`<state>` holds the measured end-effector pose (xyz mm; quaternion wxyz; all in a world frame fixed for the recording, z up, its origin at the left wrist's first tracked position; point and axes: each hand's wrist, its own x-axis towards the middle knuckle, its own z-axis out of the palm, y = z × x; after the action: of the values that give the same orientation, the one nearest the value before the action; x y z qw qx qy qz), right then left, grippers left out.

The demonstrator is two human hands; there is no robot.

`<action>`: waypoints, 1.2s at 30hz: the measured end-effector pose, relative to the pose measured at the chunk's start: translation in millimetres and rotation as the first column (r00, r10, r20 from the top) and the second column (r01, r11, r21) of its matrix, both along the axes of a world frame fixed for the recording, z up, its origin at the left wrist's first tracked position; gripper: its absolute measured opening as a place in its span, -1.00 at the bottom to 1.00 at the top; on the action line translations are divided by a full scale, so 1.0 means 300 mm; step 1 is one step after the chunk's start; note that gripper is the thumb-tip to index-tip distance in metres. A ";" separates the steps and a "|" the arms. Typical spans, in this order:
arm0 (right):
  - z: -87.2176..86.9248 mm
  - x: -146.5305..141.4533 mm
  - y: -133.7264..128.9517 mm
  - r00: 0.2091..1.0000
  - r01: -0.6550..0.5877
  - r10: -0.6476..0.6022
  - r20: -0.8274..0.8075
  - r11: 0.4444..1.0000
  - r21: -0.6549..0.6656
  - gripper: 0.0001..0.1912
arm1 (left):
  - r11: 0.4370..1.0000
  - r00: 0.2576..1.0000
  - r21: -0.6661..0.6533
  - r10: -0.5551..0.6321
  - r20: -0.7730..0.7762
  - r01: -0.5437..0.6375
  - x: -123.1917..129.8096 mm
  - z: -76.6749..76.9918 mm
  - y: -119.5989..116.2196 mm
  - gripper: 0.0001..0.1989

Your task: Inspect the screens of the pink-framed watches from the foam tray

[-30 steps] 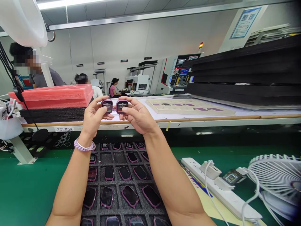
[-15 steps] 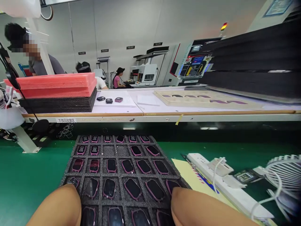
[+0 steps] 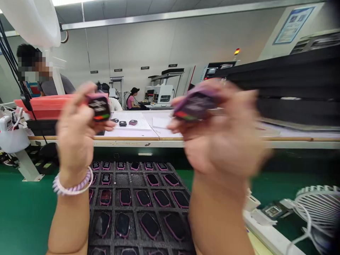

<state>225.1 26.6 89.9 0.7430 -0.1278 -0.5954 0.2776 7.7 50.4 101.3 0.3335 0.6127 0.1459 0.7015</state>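
Raised in front of me, my left hand [image 3: 79,120] grips a smartwatch [image 3: 98,107] whose lit screen shows text and a coloured band at the bottom. To the right my right hand [image 3: 220,131], smeared by motion, holds another smartwatch [image 3: 195,104] with a purple case and a similar lit screen. Below them lies a black foam tray [image 3: 134,209] with several purple-rimmed smartwatches in its pockets. Two neighbouring pockets in the second row from the back hold no watch. My right forearm hides the tray's right edge.
Behind the tray runs a white shelf [image 3: 170,132] carrying a few watch bodies [image 3: 122,123]. Red foam [image 3: 39,108] is stacked at left, black trays [image 3: 289,92] at right. A power strip [image 3: 261,226] and a white fan [image 3: 317,209] stand at right. Other people sit or stand beyond.
Both hands have come up from below the view into sight, each with a smartwatch. The camera view has tilted slightly upward. The tray stays in place.
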 end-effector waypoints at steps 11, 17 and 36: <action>-0.086 -0.022 0.274 0.919 -0.347 0.393 0.035 0.847 -0.402 -0.40 | 0.992 0.978 -0.111 -0.087 -0.188 0.066 0.120 -0.103 0.190 -0.50; -0.081 -0.026 0.261 0.920 -0.347 0.390 0.040 0.856 -0.382 -0.39 | 0.986 0.973 -0.147 -0.109 -0.203 0.080 0.126 -0.105 0.179 -0.50; -0.080 -0.034 0.260 0.930 -0.339 0.367 -0.011 0.847 -0.409 -0.47 | 0.972 0.977 -0.218 -0.121 -0.175 0.081 0.127 -0.094 0.161 -0.59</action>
<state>214.8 104.6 65.7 0.6160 -0.1761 -0.5633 0.5218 45.8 98.7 73.0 0.4167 0.6438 0.2182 0.6035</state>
